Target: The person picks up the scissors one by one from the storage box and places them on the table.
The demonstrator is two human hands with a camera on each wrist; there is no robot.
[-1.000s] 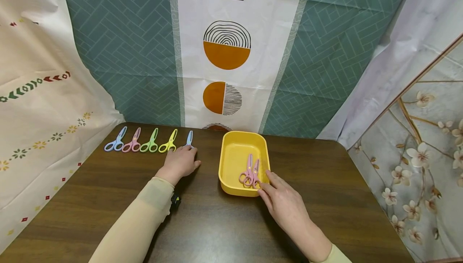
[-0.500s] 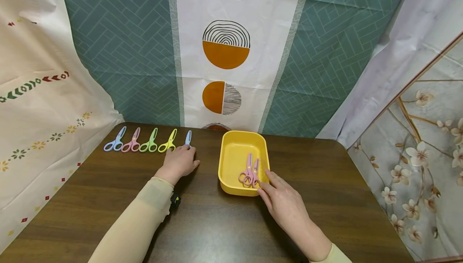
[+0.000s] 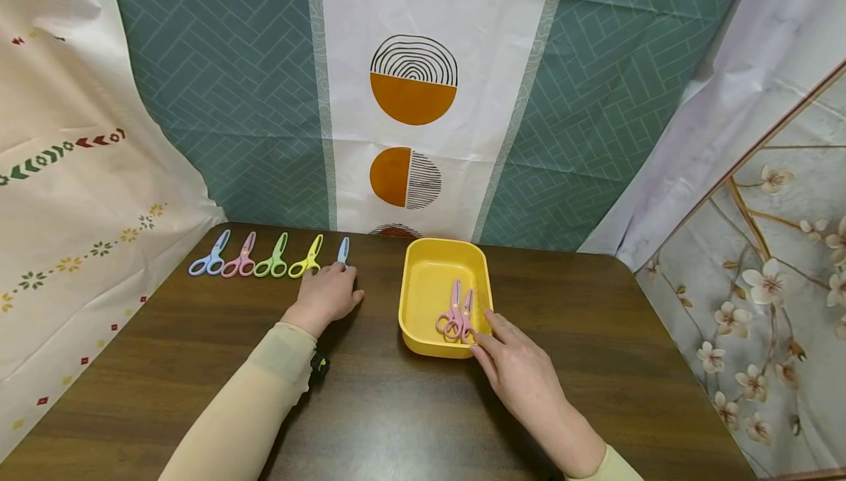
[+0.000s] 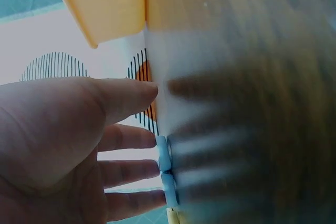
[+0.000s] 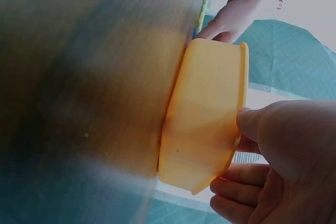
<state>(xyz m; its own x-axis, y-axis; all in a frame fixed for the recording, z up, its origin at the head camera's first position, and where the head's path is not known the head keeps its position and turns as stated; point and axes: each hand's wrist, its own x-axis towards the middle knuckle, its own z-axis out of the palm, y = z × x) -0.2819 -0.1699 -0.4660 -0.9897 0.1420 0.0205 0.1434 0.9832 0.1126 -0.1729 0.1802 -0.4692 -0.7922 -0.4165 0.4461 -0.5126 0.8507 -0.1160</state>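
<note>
"Fingers [image 4: 128,171] are working at two places; what is lying leftmost?"

"Left of the left hand [image 3: 327,294] and its fingertips, four pairs of scissors are lying in a row on the dark wooden table [image 3: 377,407]: a light blue pair [image 3: 215,252], a pink pair [image 3: 245,250], a green pair [image 3: 278,250], then a yellow pair [image 3: 313,252] just beside the fingers."

"And what is that hand doing?"

"It is touching the handles of a second blue pair [image 3: 343,250]. Its fingers are lying slightly spread, and its thumb is standing apart from them. The blades are pointing away, beyond the fingertips."

"Further right?"

"Well apart from those fingers, a yellow tray [image 3: 419,294] is resting between the hands. Two pink scissors [image 3: 455,308] are lying inside it, just left of the right hand [image 3: 522,367] and its fingers."

"Are those fingers pinching anything?"

"They are gripping the tray's near right corner, the thumb lying at the rim and other fingers bending by the side; I cannot tell where every fingertip is resting."
</note>
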